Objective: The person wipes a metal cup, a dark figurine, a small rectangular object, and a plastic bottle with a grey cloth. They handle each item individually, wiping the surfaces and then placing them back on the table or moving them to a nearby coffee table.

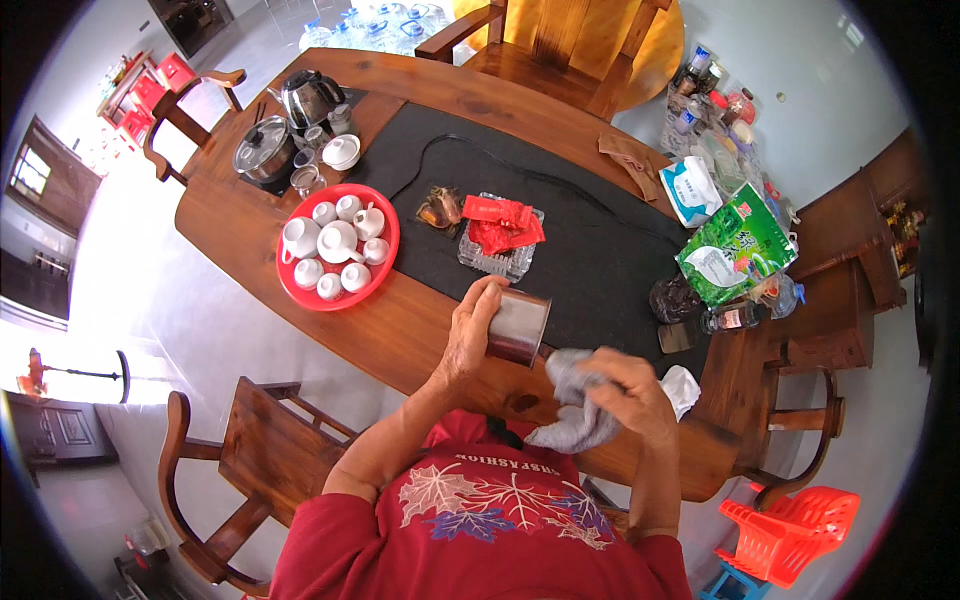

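left hand (466,335) wraps metal cup (519,327): rigid, light, likely slippery, side-wall grip | right hand (628,392) bunches soft grey cloth (578,405) just beside it

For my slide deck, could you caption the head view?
Left hand holds a metal cup while right hand grips a grey cloth beside it, over a wooden table.
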Demonstrator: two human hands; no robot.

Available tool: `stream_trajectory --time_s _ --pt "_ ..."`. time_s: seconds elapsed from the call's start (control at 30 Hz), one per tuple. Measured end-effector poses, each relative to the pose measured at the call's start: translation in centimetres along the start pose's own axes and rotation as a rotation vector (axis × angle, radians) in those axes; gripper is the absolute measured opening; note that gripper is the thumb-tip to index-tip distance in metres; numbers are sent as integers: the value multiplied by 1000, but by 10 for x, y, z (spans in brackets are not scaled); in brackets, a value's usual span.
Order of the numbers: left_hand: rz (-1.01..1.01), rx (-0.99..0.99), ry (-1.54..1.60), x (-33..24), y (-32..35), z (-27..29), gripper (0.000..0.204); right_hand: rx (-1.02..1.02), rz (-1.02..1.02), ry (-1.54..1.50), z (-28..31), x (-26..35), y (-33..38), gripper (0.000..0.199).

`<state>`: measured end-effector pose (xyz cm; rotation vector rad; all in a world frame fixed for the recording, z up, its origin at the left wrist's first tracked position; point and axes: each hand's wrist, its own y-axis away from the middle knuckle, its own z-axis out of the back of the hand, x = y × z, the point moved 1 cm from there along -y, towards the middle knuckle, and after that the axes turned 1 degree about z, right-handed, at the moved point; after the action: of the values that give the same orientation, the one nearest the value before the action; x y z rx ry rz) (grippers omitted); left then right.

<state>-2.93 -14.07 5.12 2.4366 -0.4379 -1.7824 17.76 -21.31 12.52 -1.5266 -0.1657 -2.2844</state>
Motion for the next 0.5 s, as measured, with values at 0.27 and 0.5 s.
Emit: stream_trajectory --time_s 0.27,0.5 --pt "-172 24 -221 18 7 -25 45 -513 99 841 -57 2 -23 37" --pt "-614 214 -547 -3 28 -23 75 -190 -133 42 -9 -41 -39 31"
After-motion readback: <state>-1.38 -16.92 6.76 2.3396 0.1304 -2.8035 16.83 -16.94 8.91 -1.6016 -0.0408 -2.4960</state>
